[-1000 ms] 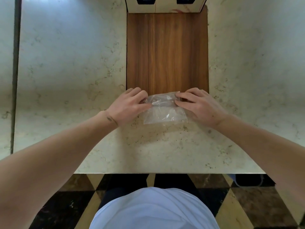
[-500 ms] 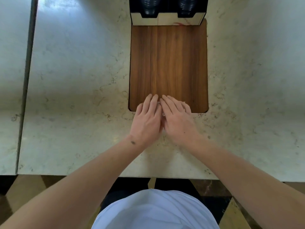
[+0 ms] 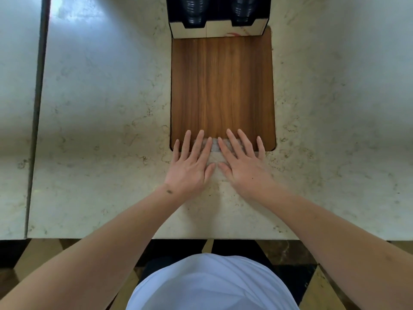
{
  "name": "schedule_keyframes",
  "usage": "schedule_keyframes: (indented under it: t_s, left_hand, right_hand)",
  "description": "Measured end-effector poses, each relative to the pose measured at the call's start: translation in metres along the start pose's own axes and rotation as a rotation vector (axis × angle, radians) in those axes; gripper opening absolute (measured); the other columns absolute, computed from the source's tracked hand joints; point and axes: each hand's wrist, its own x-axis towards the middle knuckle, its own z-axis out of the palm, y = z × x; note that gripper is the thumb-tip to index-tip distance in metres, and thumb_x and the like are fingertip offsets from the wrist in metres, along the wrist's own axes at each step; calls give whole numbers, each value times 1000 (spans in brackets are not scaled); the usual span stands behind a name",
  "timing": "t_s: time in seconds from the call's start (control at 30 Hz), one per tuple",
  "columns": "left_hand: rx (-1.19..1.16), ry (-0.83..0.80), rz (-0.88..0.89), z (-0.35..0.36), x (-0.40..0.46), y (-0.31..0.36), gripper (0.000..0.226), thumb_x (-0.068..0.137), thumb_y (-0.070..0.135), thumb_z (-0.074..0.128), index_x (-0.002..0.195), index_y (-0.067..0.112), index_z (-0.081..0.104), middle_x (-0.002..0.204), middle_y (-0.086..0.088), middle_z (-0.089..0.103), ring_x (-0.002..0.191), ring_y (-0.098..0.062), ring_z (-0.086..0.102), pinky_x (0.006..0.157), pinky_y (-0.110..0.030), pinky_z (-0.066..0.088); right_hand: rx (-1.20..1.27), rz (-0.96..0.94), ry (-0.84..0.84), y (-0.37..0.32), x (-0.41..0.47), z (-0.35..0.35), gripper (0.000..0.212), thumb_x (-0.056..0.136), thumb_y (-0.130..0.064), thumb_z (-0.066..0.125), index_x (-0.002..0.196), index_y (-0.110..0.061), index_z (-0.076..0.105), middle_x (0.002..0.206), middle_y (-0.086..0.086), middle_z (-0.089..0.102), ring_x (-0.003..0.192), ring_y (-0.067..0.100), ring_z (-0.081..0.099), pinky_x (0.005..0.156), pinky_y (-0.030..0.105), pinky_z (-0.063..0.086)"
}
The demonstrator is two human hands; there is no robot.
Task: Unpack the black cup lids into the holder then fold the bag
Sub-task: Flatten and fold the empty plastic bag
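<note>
Marble-look cream worktop [image 3: 100, 130] fills most of the view, with a walnut-grain wooden panel [image 3: 222, 86] set into it. Right at the near edge of that panel sits the clear plastic bag [image 3: 215, 151], folded down small and pretty much flattened, lying half on the wood and half on the stone. Only a strip of it shows between the hands, so I can't tell how many folds it has.

Left hand [image 3: 190, 166] is palm down with fingers spread, pressing on the left part of the bag. Right hand [image 3: 242, 164] does the same on the right part. Neither is gripping anything, both are just laid flat and open, thumbs nearly touching in the middle.

Further out, at the far end of the wooden panel, there's the lid holder [image 3: 218, 30], a cream-fronted box with two slots. Black cup lids [image 3: 194, 12] are stacked in both slots, cut off by the top of the view.

Closest in, the person's white shirt [image 3: 212, 285] and a dark-and-tan patterned floor [image 3: 290, 253] show below the worktop edge.
</note>
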Motion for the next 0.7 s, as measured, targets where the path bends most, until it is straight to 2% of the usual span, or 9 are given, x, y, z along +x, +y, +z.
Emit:
schedule_keyframes:
  t_s: [0.07,0.13,0.2,0.33,0.4,0.47,0.57,0.63,0.7]
  left_hand:
    - [-142,35,-153,-12,-4,5,83,101,65,31,166,19,7,175,-10,6,161,-33,-5,128,-54,2]
    - [-299,141,-338,-25,-8,8,88,95,62,53,161,11,25,164,-14,31,152,-35,20,124,-54,20]
    - [-436,221,-465,-35,-9,9,81,93,55,65,154,8,40,148,-13,50,139,-34,37,116,-51,34]
    - [-632,146,-562,-49,1,13,61,90,41,75,138,9,58,127,-6,65,122,-25,56,104,-43,50]
    - [-711,101,-569,-55,7,16,39,86,29,78,120,15,65,107,2,68,100,-18,65,89,-42,59]
    - [-789,50,-590,-59,11,16,22,82,15,80,99,20,66,90,9,65,82,-11,65,75,-38,61]
    - [-848,16,-568,-55,10,11,25,79,6,81,84,24,64,85,5,68,75,-15,66,58,-30,53]
    - [-892,58,-523,-53,5,7,19,83,8,81,86,20,66,87,4,70,76,-12,65,62,-25,50]
    - [-973,84,-478,-51,2,0,15,87,11,80,87,14,65,88,-3,72,78,-14,66,67,-29,52]
  right_hand:
    - [109,139,32,2,-1,-9,73,101,-66,24,163,-32,8,172,-1,0,158,24,-6,124,59,2]
    - [273,355,136,8,-7,-20,78,94,-66,45,157,-22,31,163,5,24,150,29,19,119,53,19]
    - [376,495,187,14,-11,-28,73,88,-64,58,145,-19,48,145,6,43,136,29,37,111,48,28]
    - [370,503,75,12,-8,-39,60,81,-61,68,128,-24,59,127,0,52,122,23,47,105,43,30]
    - [381,488,47,8,-4,-43,56,78,-57,73,123,-26,61,124,-2,52,119,21,47,103,42,30]
    - [408,479,21,8,-1,-45,52,77,-54,76,119,-27,62,121,-3,51,116,20,47,101,41,29]
    - [452,470,15,10,1,-44,42,75,-49,80,106,-28,61,114,-6,48,111,18,46,98,38,30]
    - [504,457,41,12,1,-43,37,75,-42,81,98,-28,55,106,-9,51,106,18,47,100,40,36]
    - [589,425,65,16,0,-43,36,77,-34,82,98,-28,53,97,-12,57,98,14,52,100,42,40]
